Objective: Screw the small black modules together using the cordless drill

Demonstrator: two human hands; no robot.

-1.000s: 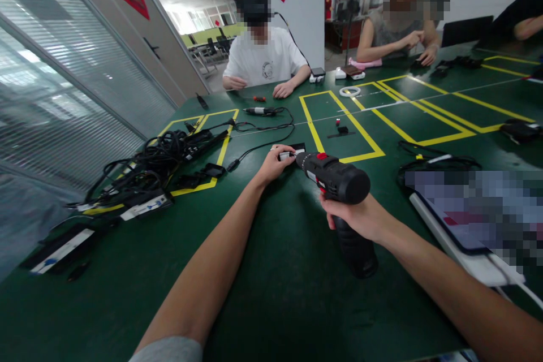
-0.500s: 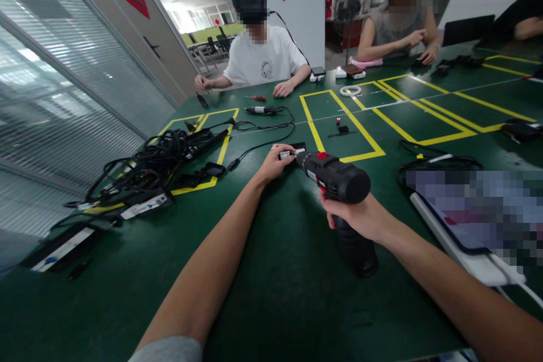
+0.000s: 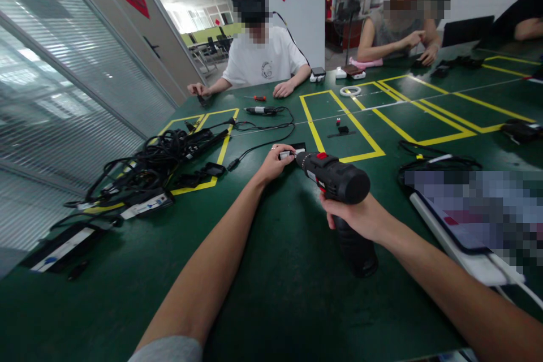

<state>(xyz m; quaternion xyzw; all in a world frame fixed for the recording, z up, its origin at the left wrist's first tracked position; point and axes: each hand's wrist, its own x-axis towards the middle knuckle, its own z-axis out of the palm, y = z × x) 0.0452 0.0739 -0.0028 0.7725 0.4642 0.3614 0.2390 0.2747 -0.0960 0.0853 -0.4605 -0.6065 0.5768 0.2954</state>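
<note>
My right hand (image 3: 354,212) is wrapped round the grip of a black cordless drill (image 3: 333,175) with red details. The drill points away and to the left, its tip at a small black-and-white part (image 3: 298,149) on the green table (image 3: 271,271). Fingers closed, my left hand (image 3: 275,163) grips that part and presses it to the table. The hand and the drill chuck partly cover the part, so its exact kind does not show. Whether the bit touches it or is in it, I cannot make out.
A heap of black cables (image 3: 156,158) lies left, with black boxes (image 3: 63,246) nearer. A black pen-shaped tool (image 3: 261,110) with a cord and an orange-handled screwdriver (image 3: 259,98) lie ahead. A tablet-like device (image 3: 458,220) rests at right. Two people sit opposite.
My hands, the drill and the held part stay practically where they were. Across the table, a person's hand at the left has lowered to a dark item on the tabletop.
</note>
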